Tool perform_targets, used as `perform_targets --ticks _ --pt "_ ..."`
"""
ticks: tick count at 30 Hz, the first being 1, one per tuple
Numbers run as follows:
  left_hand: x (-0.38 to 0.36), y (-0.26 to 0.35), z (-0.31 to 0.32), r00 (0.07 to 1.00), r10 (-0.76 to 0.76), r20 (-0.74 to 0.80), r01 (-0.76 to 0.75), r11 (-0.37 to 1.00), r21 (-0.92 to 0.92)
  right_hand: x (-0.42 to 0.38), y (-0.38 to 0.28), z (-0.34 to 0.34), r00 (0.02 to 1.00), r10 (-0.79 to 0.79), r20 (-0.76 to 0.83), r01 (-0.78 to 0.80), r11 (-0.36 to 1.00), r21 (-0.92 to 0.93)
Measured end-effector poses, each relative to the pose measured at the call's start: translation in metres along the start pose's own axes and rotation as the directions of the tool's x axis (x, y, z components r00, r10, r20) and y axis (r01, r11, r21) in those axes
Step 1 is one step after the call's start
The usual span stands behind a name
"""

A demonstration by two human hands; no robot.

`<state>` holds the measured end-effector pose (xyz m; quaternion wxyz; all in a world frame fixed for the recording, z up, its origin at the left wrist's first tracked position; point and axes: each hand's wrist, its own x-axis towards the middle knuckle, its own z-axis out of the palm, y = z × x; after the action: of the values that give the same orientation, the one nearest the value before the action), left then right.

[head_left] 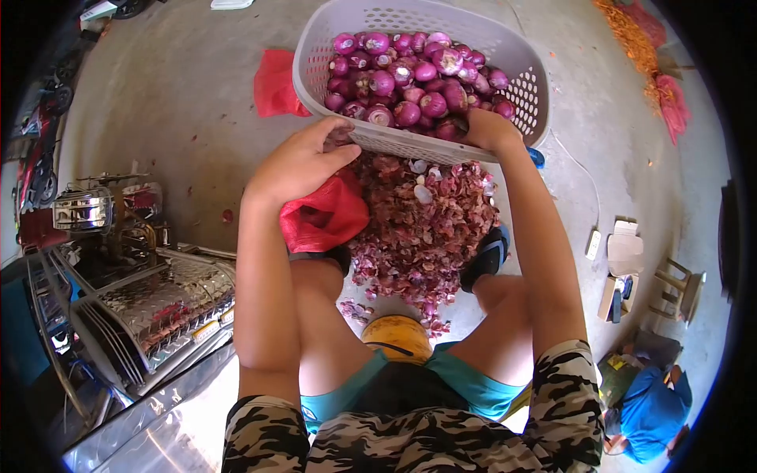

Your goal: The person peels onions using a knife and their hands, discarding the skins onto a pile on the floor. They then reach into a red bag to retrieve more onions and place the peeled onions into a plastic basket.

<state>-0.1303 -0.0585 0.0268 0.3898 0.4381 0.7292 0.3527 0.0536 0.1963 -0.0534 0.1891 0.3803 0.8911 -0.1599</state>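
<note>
A grey plastic basket (426,12) full of peeled purple onions (406,79) stands on the floor in front of me. My left hand (311,158) is at the basket's near left side, its thumb and curled fingers apart with a gap between them. Below that hand lies a red mesh bag (327,213). Over the basket's near right rim reaches my right hand (490,130), its fingers down among the onions and hidden. A heap of dry onion skins (422,236) covers the floor between my feet, right under the basket's near edge.
Beneath me is a yellow seat (394,335). Another red bag (276,83) lies left of the basket. A shiny metal machine (158,299) stands at left. To the right are a power strip (593,244), an opened box (623,276), a small stool (678,292) and a person in blue (654,414).
</note>
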Motion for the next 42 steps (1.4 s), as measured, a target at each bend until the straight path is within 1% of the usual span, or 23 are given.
perform_targets --ticks 2,4,5,8,11,14,15,18,22,23,26,29,32,34,35,37,38,39,40,42 --pt "-0.002 0.0 0.0 1.0 -0.015 0.004 0.015 1.0 0.006 0.008 -0.007 0.002 0.991 -0.006 0.136 0.008 1.0 -0.01" --pt "-0.003 0.005 -0.001 0.999 -0.042 0.021 0.042 0.999 0.027 0.011 -0.018 0.007 0.995 0.053 0.086 -0.05 0.998 -0.033" --pt "-0.002 0.002 -0.001 1.0 -0.029 0.011 0.029 0.999 0.033 0.011 -0.021 0.008 0.995 0.084 0.061 -0.082 0.996 -0.045" --pt "0.0 -0.003 -0.002 1.0 -0.001 -0.008 0.002 0.999 0.036 0.015 -0.017 0.01 0.993 0.071 0.092 -0.064 0.995 -0.08" --pt "0.0 -0.005 -0.005 1.0 -0.009 -0.008 0.01 1.0 0.023 0.023 0.001 0.02 1.0 -0.027 0.01 0.027 0.999 -0.037" --pt "-0.001 -0.009 -0.004 1.0 -0.013 0.007 0.013 1.0 0.007 0.018 0.015 0.007 0.994 -0.105 -0.028 0.107 0.99 0.097" --pt "-0.001 -0.008 -0.004 1.0 -0.014 0.001 0.014 1.0 0.004 0.004 0.011 -0.008 0.987 -0.161 -0.023 0.163 0.969 0.184" --pt "-0.003 0.001 -0.002 1.0 -0.021 -0.012 0.021 1.0 0.005 -0.007 0.023 -0.028 0.978 -0.207 0.03 0.177 0.893 0.415" --pt "-0.001 0.0 -0.001 1.0 -0.024 0.008 0.023 0.999 0.03 -0.027 0.031 -0.048 0.988 -0.144 0.062 0.085 0.824 0.561" --pt "-0.001 0.001 0.0 1.0 -0.026 0.01 0.025 0.999 0.03 -0.029 0.034 -0.049 0.986 -0.146 0.085 0.072 0.817 0.572" --pt "-0.001 0.001 0.001 1.0 -0.024 0.01 0.023 0.999 0.035 -0.038 0.034 -0.048 0.994 -0.113 -0.003 0.086 0.731 0.677" --pt "0.001 -0.005 0.001 1.0 -0.008 0.005 0.008 0.999 0.035 -0.043 0.035 -0.053 0.995 -0.096 -0.033 0.093 0.73 0.677" --pt "0.001 -0.005 0.0 1.0 -0.015 0.013 0.014 1.0 0.016 -0.056 0.034 -0.068 0.973 -0.232 -0.009 0.184 0.745 0.641" --pt "0.001 -0.004 -0.001 1.0 -0.012 0.015 0.012 1.0 0.014 -0.066 0.028 -0.076 0.926 -0.368 0.088 0.24 0.751 0.615" --pt "0.001 -0.002 -0.003 0.999 -0.034 0.029 0.034 0.999 0.017 -0.071 0.025 -0.078 0.892 -0.43 0.139 0.268 0.751 0.604" --pt "-0.001 0.004 -0.006 0.996 -0.076 0.057 0.074 0.997 0.029 -0.079 0.012 -0.078 0.894 -0.424 0.147 0.301 0.809 0.504" --pt "-0.001 0.002 -0.005 0.997 -0.055 0.052 0.054 0.998 0.017 -0.082 0.008 -0.077 0.895 -0.42 0.151 0.315 0.834 0.454" --pt "0.0 -0.001 -0.005 0.998 -0.034 0.046 0.033 0.999 0.006 -0.076 0.011 -0.072 0.918 -0.354 0.176 0.269 0.886 0.378" --pt "0.0 -0.003 -0.006 0.999 -0.013 0.041 0.013 1.0 -0.004 -0.073 0.014 -0.067 0.935 -0.324 0.145 0.239 0.876 0.418" --pt "-0.001 -0.003 -0.01 0.998 -0.029 0.048 0.029 0.999 -0.013 -0.071 0.018 -0.062 0.961 -0.26 0.09 0.183 0.849 0.496"
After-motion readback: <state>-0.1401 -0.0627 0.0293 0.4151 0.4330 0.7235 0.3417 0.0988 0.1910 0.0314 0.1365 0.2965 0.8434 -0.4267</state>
